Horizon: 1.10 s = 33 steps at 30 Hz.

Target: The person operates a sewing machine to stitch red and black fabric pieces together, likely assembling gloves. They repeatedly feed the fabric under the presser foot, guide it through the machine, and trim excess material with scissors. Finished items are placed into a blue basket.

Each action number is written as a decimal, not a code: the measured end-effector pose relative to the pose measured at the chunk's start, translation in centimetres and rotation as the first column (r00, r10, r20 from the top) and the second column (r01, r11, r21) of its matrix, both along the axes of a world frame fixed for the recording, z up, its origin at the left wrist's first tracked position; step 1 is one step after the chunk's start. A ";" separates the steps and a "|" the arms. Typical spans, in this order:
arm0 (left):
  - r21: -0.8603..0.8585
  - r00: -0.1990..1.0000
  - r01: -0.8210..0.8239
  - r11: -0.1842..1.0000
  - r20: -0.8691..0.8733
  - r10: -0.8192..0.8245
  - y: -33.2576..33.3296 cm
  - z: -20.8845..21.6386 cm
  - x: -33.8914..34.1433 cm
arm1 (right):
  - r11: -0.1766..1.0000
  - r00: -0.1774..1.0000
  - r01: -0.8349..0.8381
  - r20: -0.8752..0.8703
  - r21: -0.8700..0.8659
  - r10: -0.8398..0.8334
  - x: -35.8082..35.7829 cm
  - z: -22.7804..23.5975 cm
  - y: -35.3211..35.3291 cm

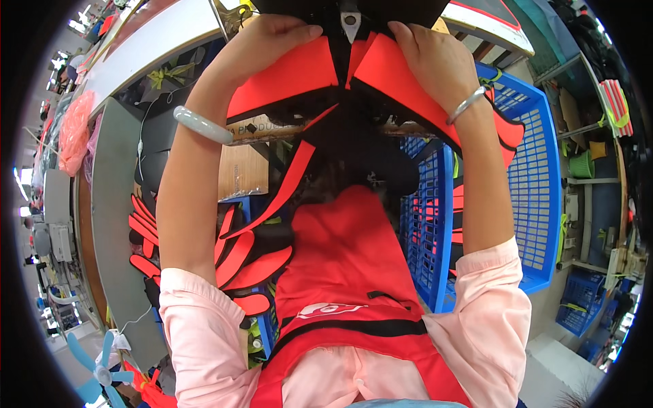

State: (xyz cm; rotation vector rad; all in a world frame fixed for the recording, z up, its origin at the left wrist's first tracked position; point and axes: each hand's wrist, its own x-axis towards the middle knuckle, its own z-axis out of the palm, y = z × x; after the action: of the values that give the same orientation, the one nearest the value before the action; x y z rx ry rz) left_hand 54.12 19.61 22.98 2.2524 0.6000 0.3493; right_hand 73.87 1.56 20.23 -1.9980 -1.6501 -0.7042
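Observation:
At the top of the head view, my left hand (269, 44) is closed on a bright red fabric panel (289, 78) with black edging, thumb lying along its upper edge. Opposite it, my right hand (439, 68) grips a matching red panel (401, 78), fingers mostly hidden behind it. Both panels slope down and outward from the middle, where a small pointed metal part (350, 26) of a dark machine (401, 8) sits between my hands. Whether the two panels are joined there I cannot tell. A narrow red strip (289, 183) hangs below.
A blue plastic basket (554, 197) stands at my right, with red and black pieces inside. Several cut red pieces (248, 268) with black backs lie by my left forearm. A cardboard box (243, 170) sits under the work surface. A blue fan (102, 374) is at lower left.

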 end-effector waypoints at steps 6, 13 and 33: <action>-0.035 0.999 -0.041 0.999 0.033 0.042 -0.9 0.3 -2.4 | 0.995 0.987 0.087 -0.134 -0.045 -0.093 -1.7 1.6 -2.6; 0.043 0.994 -0.017 0.999 0.108 0.012 -4.2 0.5 -7.2 | 0.987 0.963 0.129 -0.227 -0.094 -0.147 -1.6 1.5 -12.1; 0.111 0.996 -0.017 0.994 0.083 0.008 -11.9 0.4 -14.3 | 0.465 0.668 0.164 -0.249 -0.870 -0.701 -0.7 -31.6 -42.9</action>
State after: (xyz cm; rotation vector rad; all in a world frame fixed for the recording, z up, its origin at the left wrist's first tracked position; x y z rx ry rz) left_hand 39.86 7.67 23.41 2.3284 0.5640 0.4909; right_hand 73.14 -41.30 -11.32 -2.9346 -1.0419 0.7002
